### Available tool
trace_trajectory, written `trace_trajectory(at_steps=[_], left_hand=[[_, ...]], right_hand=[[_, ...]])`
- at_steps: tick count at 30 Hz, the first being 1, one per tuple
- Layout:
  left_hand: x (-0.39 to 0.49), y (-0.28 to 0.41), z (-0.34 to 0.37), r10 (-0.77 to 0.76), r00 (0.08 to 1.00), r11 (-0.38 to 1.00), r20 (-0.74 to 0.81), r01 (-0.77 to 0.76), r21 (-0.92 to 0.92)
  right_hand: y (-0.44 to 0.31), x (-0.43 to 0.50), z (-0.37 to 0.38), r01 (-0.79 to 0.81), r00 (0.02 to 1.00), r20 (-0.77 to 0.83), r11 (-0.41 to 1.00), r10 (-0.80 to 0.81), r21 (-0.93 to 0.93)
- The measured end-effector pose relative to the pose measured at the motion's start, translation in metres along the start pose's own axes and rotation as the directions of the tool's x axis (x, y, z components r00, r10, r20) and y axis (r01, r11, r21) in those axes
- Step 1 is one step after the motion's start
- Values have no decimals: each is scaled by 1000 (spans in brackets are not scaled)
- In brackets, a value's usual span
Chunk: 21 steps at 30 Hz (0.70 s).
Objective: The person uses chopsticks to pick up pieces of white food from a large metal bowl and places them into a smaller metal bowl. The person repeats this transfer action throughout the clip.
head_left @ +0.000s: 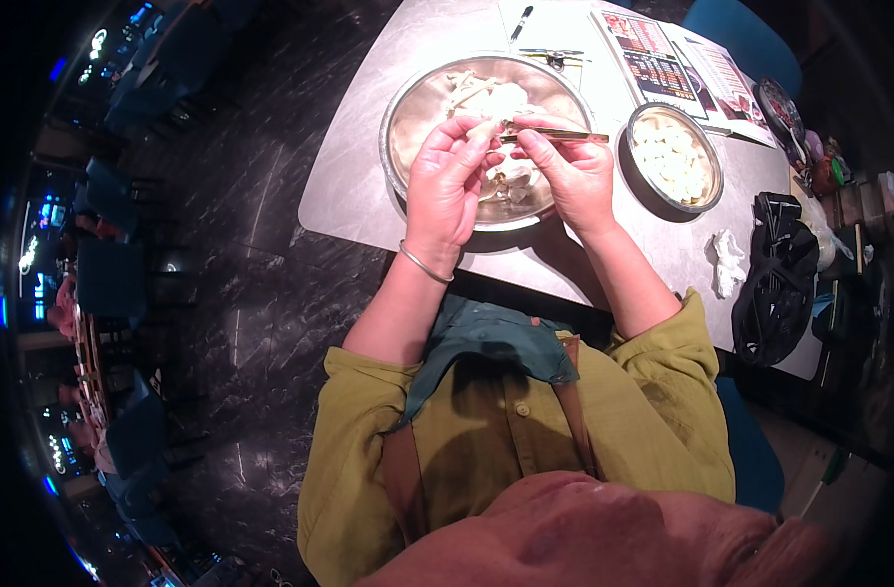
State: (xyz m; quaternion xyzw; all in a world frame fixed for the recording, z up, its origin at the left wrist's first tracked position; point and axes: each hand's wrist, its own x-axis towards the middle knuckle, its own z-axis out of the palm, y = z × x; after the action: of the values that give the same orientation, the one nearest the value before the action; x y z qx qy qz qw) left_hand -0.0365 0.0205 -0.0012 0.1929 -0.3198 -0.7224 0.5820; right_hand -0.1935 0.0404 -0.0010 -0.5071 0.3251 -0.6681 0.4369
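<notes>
Both hands are raised over a large stainless steel bowl (410, 110). My left hand (447, 172) pinches a pale piece, apparently a garlic clove (482, 130), between thumb and fingertips. My right hand (575, 172) grips a slim dark-handled tool, apparently a small knife (575, 136), its tip end meeting the clove. Fingers partly hide that end. Below the hands, whitish garlic bulbs and skins (517, 180) lie in the bowl. To the right stands a smaller steel bowl (713, 187) holding many pale peeled cloves (671, 154).
On the grey table (344, 183) are a pen (522, 23), scissors (555, 59) and open printed menus (652, 62). A crumpled tissue (727, 264) and a black bag (776, 279) lie at right. Blue chairs (748, 37) stand around; people sit far left.
</notes>
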Motion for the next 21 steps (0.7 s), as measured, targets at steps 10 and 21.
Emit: trace_trajectory(at_steps=[10,21], left_hand=[[-2,-4,-3,32,999,996,7,-32,78],[-1,-2,-5,-8,1000,998,11,7,67]], right_hand=[[0,2,-5,13,1000,27,998,-11,-68],[-10,7,-9,-179,983,56,976,173,127]])
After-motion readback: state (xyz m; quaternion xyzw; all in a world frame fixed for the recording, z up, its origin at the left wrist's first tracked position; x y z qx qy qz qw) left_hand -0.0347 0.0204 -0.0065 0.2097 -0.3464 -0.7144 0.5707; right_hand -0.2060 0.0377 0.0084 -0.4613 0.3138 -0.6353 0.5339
